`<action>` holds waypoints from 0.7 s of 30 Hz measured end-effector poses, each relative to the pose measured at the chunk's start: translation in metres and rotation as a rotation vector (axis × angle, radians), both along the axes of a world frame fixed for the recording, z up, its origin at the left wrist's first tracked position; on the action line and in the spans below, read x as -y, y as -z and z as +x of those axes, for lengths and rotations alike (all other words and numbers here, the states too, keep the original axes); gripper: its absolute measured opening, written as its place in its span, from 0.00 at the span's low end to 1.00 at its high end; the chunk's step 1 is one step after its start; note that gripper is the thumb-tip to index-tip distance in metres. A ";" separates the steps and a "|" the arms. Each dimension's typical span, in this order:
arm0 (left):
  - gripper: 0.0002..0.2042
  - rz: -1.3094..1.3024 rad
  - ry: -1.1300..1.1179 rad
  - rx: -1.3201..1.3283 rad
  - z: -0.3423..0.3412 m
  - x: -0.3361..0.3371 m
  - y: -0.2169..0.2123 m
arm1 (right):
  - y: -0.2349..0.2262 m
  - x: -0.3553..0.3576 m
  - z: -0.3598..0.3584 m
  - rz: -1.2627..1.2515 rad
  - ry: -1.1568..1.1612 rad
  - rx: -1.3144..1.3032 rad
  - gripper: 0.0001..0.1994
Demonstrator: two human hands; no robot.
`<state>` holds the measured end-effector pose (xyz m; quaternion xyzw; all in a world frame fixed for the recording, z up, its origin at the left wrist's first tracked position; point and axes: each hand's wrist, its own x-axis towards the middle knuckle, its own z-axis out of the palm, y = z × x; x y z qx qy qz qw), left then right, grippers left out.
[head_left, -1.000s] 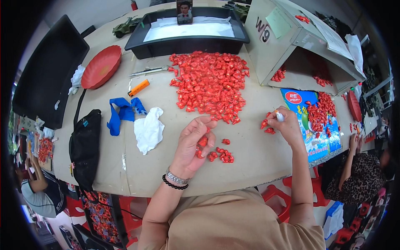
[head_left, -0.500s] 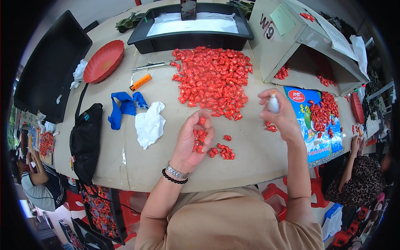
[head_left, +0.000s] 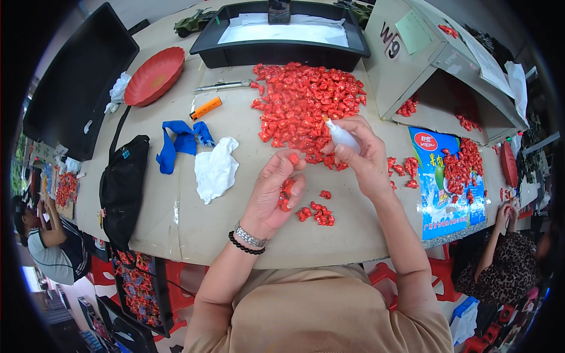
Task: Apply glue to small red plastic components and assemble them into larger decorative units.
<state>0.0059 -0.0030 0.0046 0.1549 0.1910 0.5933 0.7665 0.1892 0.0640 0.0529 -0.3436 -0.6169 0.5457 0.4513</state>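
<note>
My left hand (head_left: pixel 268 203) is curled palm up around several small red plastic pieces (head_left: pixel 286 197). Between its thumb and forefinger it pinches one more red piece (head_left: pixel 293 158). In my right hand (head_left: pixel 369 160) is a white squeeze bottle (head_left: pixel 345 139), tilted so its tan-tipped nozzle points up and left. The nozzle is above and to the right of the pinched piece, apart from it. Beyond both hands spreads a big pile of red pieces (head_left: pixel 312 100). A small cluster of red pieces (head_left: pixel 321 215) lies just right of my left hand.
At the back stands a black tray (head_left: pixel 276 57) lined with white paper. On the left are a red dish (head_left: pixel 154 76), orange cylinder (head_left: pixel 205 108), blue cloth (head_left: pixel 176 144), white cloth (head_left: pixel 216 170) and black bag (head_left: pixel 123 188). A grey open box (head_left: pixel 406 65) stands right; co-workers sit either side.
My right hand has come left toward my left hand, bringing the bottle over the pile's near edge and tilting it. Red pieces it covered on the right now show. The view has shifted slightly.
</note>
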 end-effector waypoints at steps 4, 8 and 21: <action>0.09 0.027 0.003 0.013 0.000 0.001 0.004 | 0.006 0.008 0.002 -0.052 0.069 -0.194 0.16; 0.09 0.058 0.008 0.056 0.000 0.001 0.003 | 0.010 0.009 0.009 0.010 0.060 -0.264 0.15; 0.17 -0.023 0.034 0.046 0.006 0.002 -0.004 | 0.013 0.015 0.010 -0.001 0.057 -0.353 0.14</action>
